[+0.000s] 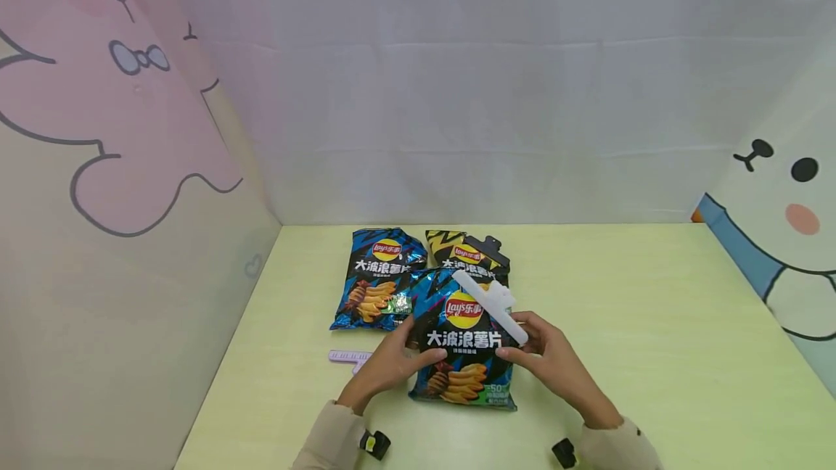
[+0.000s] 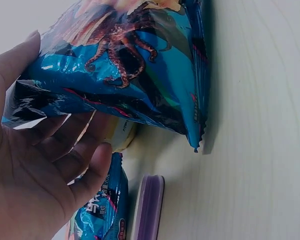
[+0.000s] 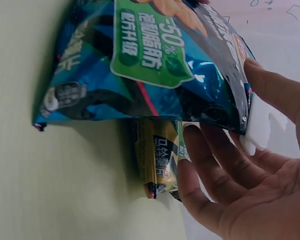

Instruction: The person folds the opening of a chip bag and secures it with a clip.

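Observation:
A blue and black bag of potato chips [image 1: 451, 376] is held between both hands, tilted up in front of the person. A white bag clip [image 1: 490, 307] lies slantwise across its upper right corner. My left hand [image 1: 390, 367] grips the bag's left side, thumb on the front and fingers behind; in the left wrist view the left hand [image 2: 45, 165] curls under its edge. On the opposite side, my right hand [image 1: 555, 361] grips the bag near the clip's lower end, its thumb on the front. The right wrist view shows the right hand's fingers [image 3: 220, 165] behind the bag.
Behind to the left lies another blue chip bag [image 1: 372, 281]. A yellow and black chip bag [image 1: 446, 241] with a black clip [image 1: 488, 251] lies behind the held bag, partly hidden. A purple clip [image 1: 350, 357] rests on the table [image 1: 653, 325] beside the left hand.

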`<state>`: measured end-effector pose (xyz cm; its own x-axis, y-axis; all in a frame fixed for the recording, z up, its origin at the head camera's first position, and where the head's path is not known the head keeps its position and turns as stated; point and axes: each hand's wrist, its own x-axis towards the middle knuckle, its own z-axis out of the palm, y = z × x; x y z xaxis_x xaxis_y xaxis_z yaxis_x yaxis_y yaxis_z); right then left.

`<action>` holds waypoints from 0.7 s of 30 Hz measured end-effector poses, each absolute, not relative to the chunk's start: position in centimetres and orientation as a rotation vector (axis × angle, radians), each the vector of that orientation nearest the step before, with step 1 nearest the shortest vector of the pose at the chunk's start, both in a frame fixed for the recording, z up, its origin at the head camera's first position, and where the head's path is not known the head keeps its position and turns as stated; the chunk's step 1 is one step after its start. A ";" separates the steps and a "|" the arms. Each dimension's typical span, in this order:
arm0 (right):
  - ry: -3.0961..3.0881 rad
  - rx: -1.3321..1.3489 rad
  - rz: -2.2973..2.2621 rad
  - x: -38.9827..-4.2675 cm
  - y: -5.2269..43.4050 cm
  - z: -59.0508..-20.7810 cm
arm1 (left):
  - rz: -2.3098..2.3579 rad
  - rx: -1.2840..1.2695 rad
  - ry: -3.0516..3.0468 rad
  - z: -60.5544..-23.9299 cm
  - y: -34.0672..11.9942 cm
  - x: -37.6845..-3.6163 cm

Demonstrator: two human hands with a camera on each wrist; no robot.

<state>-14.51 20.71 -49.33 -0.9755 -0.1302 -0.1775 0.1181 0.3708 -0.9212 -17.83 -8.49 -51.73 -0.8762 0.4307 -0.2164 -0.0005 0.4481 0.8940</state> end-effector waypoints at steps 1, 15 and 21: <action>2.403 -0.010 -1.652 -14.4 20.6 -49.5 | 1.416 0.358 2.287 -51.7 -8.5 -17.8; 2.280 0.053 -1.750 -13.7 19.6 -50.9 | 1.434 0.477 2.226 -51.7 -8.5 -18.0; 2.324 0.053 -1.759 -13.7 19.6 -50.6 | 1.427 0.452 2.254 -51.5 -8.2 -18.0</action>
